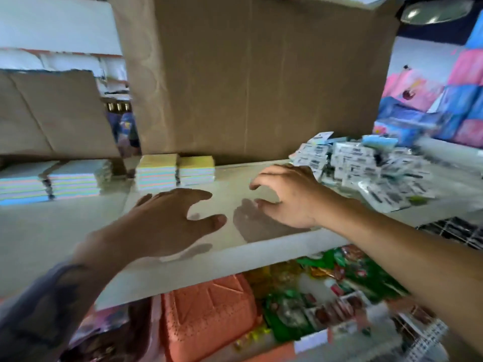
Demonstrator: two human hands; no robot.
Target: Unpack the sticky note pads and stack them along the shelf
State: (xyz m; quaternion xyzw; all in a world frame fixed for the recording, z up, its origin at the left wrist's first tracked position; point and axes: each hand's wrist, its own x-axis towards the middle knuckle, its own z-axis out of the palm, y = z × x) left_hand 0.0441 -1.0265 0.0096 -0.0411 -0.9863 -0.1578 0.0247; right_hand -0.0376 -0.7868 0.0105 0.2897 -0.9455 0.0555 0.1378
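Pastel striped paper sticky note pads (156, 175) sit stacked along the pale laminate shelf (235, 254) (likely placed already), left hand (167, 218) and right hand (285, 197) hovering spread, empty.

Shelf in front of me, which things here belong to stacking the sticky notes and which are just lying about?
Part of the job: sticky note pads, shelf, cardboard box, left hand, right hand.

Lying about: pile of wrapped packets, orange basket, snack bags.
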